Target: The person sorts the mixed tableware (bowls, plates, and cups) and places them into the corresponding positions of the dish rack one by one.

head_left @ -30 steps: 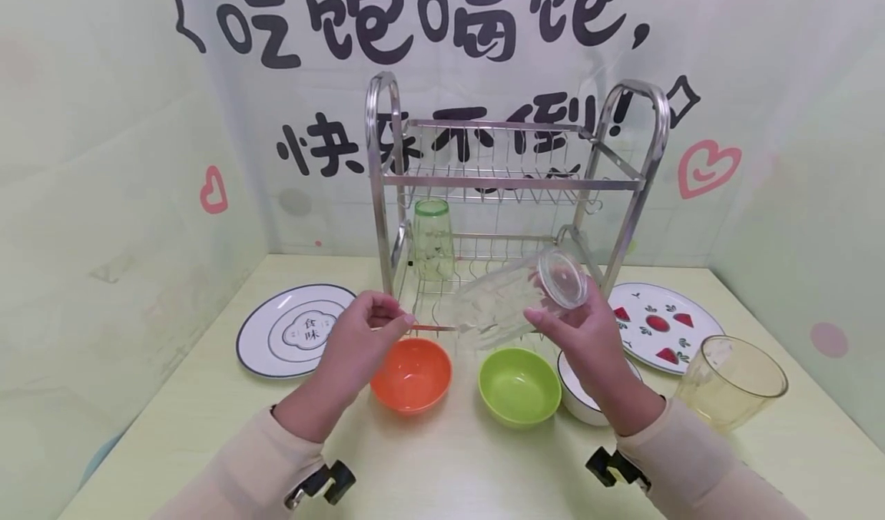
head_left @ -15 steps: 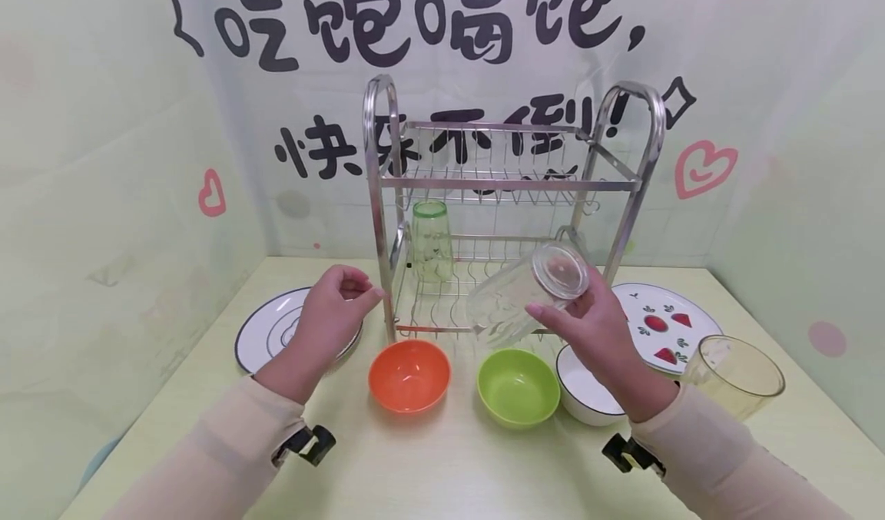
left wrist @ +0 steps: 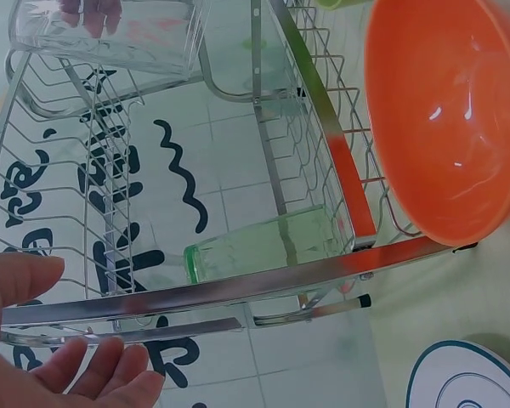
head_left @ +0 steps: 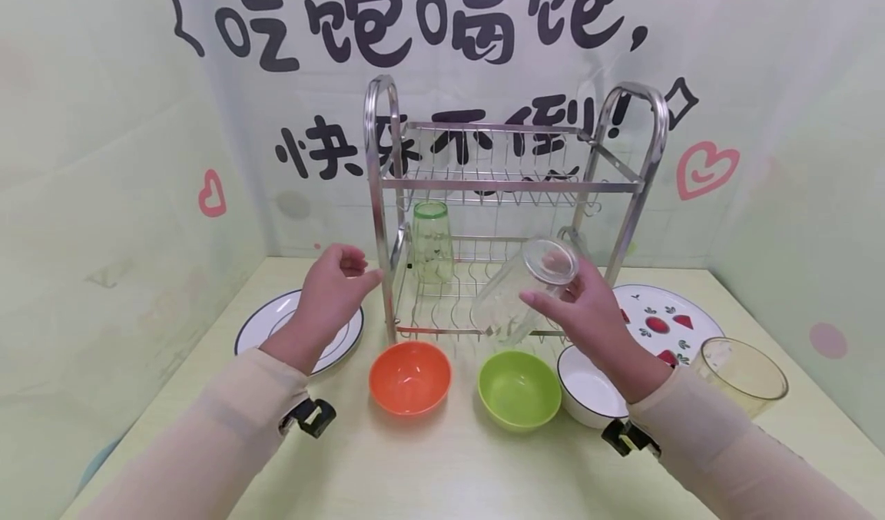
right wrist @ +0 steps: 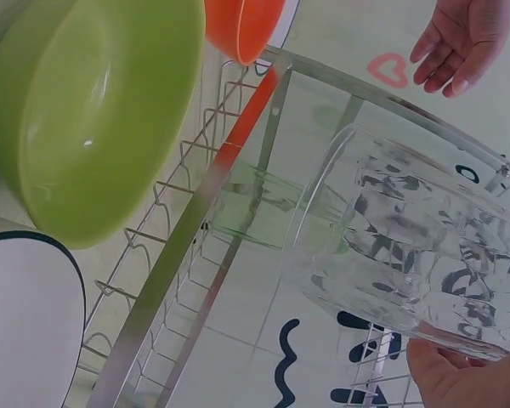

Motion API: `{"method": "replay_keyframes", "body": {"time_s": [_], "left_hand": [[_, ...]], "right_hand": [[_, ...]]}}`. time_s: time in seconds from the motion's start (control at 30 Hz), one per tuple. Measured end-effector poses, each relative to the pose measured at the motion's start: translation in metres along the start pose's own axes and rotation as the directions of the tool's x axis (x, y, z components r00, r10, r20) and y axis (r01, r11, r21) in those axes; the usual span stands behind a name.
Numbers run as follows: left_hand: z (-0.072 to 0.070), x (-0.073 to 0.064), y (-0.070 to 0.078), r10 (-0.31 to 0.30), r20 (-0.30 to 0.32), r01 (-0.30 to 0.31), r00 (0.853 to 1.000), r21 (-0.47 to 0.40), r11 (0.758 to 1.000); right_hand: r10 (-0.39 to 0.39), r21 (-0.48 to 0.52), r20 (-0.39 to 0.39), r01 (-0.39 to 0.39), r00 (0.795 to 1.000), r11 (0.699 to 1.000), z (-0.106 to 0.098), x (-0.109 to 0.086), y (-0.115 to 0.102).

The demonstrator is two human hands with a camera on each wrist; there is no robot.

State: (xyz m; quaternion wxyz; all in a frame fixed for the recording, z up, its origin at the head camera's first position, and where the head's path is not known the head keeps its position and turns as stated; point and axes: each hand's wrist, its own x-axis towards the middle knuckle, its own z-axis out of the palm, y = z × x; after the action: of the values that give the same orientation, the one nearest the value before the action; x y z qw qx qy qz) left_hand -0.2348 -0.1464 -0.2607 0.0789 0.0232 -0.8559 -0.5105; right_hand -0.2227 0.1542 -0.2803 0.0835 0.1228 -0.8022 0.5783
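My right hand grips a clear drinking glass near its base. The glass tilts with its mouth down to the left, in front of the lower tier of a metal dish rack. In the right wrist view the textured clear glass fills the right side. My left hand is beside the rack's left post, above a white plate, fingers loosely bent and holding nothing. In the left wrist view its thumb and fingers are apart. A green glass stands upside down on the lower tier's left side.
An orange bowl, a green bowl and a white bowl stand in front of the rack. At the right are a strawberry-patterned plate and an amber glass. Printed cloth walls surround the table.
The left hand has moved left and up, away from the clear glass's mouth to beside the rack post. The right hand has turned the glass steeper, its base still uppermost.
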Motion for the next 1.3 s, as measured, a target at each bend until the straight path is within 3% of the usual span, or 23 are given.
{"method": "replay_keyframes", "body": {"time_s": [0.23, 0.47, 0.8, 1.1, 1.3], "left_hand": [[0.000, 0.007, 0.005, -0.025, 0.017, 0.025, 1.000, 0.010, 1.000], [0.003, 0.018, 0.007, -0.001, 0.013, 0.001, 1.000, 0.010, 1.000], [0.010, 0.033, 0.011, -0.015, 0.011, 0.016, 1.000, -0.032, 0.999], [0.016, 0.040, 0.013, 0.006, -0.009, -0.007, 1.000, -0.061, 0.998], [0.015, 0.045, 0.017, 0.050, -0.044, -0.053, 0.998, -0.075, 0.996]], "right_hand": [[0.048, -0.041, -0.014, -0.049, 0.999, 0.998, 0.002, 0.016, 0.001], [0.111, -0.130, -0.034, -0.115, 0.993, 0.985, 0.009, 0.034, 0.005], [0.146, -0.118, -0.007, -0.146, 0.989, 0.982, 0.024, 0.051, 0.014], [0.189, -0.138, 0.009, -0.186, 0.982, 0.973, 0.030, 0.057, 0.020], [0.191, -0.151, 0.001, -0.189, 0.982, 0.970, 0.030, 0.063, 0.025]]}}
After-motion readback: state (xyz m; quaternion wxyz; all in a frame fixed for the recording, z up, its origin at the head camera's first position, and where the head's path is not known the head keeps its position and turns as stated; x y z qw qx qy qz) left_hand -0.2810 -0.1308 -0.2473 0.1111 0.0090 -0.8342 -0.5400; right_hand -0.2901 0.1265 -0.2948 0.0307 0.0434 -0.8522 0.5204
